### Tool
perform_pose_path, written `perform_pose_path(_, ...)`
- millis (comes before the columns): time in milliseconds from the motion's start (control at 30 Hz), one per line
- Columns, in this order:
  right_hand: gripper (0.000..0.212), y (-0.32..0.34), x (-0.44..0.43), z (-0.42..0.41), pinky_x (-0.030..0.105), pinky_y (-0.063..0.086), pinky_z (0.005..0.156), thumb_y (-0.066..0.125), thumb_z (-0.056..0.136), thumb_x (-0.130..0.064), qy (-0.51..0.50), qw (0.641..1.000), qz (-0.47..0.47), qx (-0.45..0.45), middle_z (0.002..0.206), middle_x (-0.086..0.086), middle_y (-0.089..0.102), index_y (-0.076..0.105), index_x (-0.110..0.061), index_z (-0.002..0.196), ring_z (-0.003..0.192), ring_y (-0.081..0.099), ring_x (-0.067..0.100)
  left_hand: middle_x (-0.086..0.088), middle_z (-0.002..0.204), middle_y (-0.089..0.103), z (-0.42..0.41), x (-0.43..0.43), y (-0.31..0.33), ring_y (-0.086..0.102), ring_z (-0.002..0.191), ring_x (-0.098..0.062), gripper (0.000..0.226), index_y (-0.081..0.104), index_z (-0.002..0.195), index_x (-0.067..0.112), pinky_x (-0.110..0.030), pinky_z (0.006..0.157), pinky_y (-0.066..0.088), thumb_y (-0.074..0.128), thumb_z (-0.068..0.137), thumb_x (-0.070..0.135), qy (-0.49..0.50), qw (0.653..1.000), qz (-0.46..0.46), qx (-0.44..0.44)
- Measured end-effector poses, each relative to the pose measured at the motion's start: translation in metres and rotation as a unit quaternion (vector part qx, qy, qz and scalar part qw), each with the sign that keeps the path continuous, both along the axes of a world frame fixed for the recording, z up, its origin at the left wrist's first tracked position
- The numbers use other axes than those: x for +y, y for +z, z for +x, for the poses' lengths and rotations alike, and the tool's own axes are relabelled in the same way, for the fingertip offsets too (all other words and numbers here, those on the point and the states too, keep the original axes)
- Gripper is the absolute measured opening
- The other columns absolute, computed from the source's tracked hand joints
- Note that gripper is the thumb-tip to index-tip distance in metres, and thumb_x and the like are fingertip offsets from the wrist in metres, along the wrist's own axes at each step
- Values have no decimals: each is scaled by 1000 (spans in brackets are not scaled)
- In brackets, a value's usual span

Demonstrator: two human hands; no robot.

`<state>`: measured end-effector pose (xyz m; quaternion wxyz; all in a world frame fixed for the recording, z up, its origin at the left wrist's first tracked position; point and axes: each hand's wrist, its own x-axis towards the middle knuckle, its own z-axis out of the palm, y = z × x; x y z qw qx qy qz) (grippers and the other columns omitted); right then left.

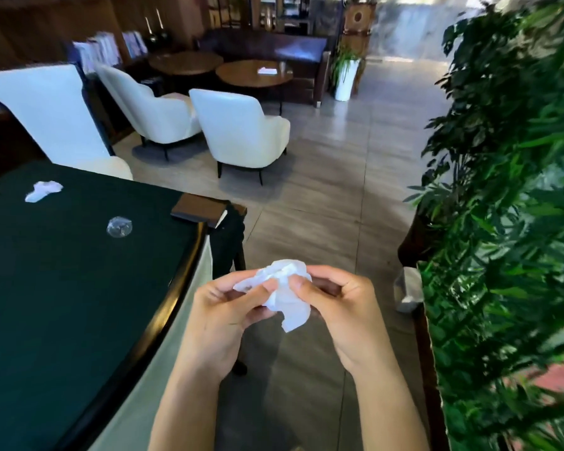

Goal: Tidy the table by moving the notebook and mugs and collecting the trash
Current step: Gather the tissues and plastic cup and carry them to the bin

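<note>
Head view. Both hands meet beside the table's near edge, over the tiled floor (323, 177). The left hand (222, 310) and right hand (345, 304) together pinch a crumpled white tissue (285, 288); the thumb and fingers of each hand are closed on it, with a loose flap hanging below between the palms. The tissue is held in the air, clear of the table (62, 288), whose dark green top with a black rim fills the lower left.

On the table top lie three things, well apart from the hands: a second crumpled tissue (43, 191) near the far left edge, a clear crushed plastic piece (119, 226) toward the middle, and a brown notebook (200, 209) lying flat at the far right corner, part of it overhanging the edge. No mugs show in this view.

A dark cloth (227, 245) hangs below that corner. White chairs (241, 131) stand past the table, with round wooden tables (254, 73) farther back. Green plants (508, 222) fill the right side; a pale bag (409, 289), blurred, sits at their base.
</note>
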<state>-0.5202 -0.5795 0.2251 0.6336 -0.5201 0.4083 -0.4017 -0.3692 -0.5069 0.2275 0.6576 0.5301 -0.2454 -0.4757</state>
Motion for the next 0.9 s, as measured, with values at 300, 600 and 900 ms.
perform_pose_path(300, 16, -12, -106, 23, 49, 61, 86, 78, 86, -5, 11, 1000, 20, -4, 90, 8, 84, 85, -18, 91, 87, 79, 29, -15, 85, 82, 23, -102, -13, 78, 76, -24, 15, 87, 87, 13, -32, 70, 65, 78, 75, 13, 7, 1000, 4, -5)
perform_pose_path(600, 16, -7, -219, 109, 36, 62, 77, 75, 89, -2, 45, 999, -7, 13, 91, 8, 84, 83, -16, 92, 85, 79, 22, -21, 97, 82, 112, -210, -20, 78, 86, -29, 25, 85, 98, 7, -39, 78, 65, 83, 75, 15, 31, 999, -7, -7)
perform_pose_path(900, 17, 26, -306, 281, 34, 59, 74, 76, 88, -3, 184, 982, -45, 23, 88, 7, 84, 82, -18, 86, 79, 78, 17, -12, 86, 82, 255, -257, 3, 80, 77, -21, 14, 84, 96, 7, -29, 68, 63, 75, 89, -1, 158, 986, -46, 7)
